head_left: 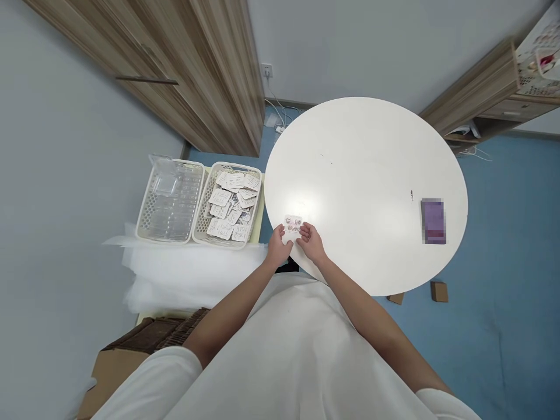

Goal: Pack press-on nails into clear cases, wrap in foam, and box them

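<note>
Apparently, the left hand [278, 248] and right hand [312, 244] grip a small pack [293, 221] by opposite sides, at the near edge of the table [363, 175]; a slackened hold could let it tip and fall.

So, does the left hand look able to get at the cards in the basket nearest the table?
Probably yes: the open-topped basket stands to the left of the left hand, with nothing seen covering the cards. That hand would likely need to release the small pack first.
</note>
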A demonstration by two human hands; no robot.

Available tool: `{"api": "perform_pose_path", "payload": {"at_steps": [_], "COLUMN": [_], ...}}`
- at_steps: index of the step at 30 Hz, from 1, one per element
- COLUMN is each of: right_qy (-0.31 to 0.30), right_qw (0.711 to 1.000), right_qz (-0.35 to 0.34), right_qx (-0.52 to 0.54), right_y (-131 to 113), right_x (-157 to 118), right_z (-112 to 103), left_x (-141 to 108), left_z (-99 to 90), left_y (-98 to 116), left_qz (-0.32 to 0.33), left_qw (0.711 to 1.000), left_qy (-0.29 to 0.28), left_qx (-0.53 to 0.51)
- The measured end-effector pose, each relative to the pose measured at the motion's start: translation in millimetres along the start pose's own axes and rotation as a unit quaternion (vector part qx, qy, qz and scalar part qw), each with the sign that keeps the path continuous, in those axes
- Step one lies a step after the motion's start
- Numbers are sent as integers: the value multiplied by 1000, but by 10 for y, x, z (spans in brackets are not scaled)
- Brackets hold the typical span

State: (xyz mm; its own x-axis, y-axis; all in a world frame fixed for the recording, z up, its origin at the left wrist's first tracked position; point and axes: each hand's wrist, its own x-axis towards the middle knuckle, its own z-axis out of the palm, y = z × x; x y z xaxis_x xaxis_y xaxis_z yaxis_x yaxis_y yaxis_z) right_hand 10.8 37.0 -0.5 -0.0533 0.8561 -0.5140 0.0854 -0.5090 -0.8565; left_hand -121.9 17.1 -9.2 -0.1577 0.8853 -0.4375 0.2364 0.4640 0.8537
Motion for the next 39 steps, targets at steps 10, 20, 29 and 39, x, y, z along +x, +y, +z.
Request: {"api": "perform_pose_path", "payload": {"at_steps": [10,20,29,39], "right_qy": [-27,-30,-40,-9], "right_qw": [999,999,999,999], "right_qz": [-12,-13,-19,-31], "right_qx": [-13,7,7,-13], "right_y": [-188,-250,-210,-116], "right_x": [285,328,328,111], "right_z": [115,131,123,17], "left_x": [302,364,360,241], "left_z": [-110,-139,-132,-214], "left_y": [121,168,188,183], "left_qz": [3,2,5,3], "left_qw": [1000,1000,1000,1000], "left_qy": [11,8,16,25], "left_qx": [-7,-9,-2,1]}}
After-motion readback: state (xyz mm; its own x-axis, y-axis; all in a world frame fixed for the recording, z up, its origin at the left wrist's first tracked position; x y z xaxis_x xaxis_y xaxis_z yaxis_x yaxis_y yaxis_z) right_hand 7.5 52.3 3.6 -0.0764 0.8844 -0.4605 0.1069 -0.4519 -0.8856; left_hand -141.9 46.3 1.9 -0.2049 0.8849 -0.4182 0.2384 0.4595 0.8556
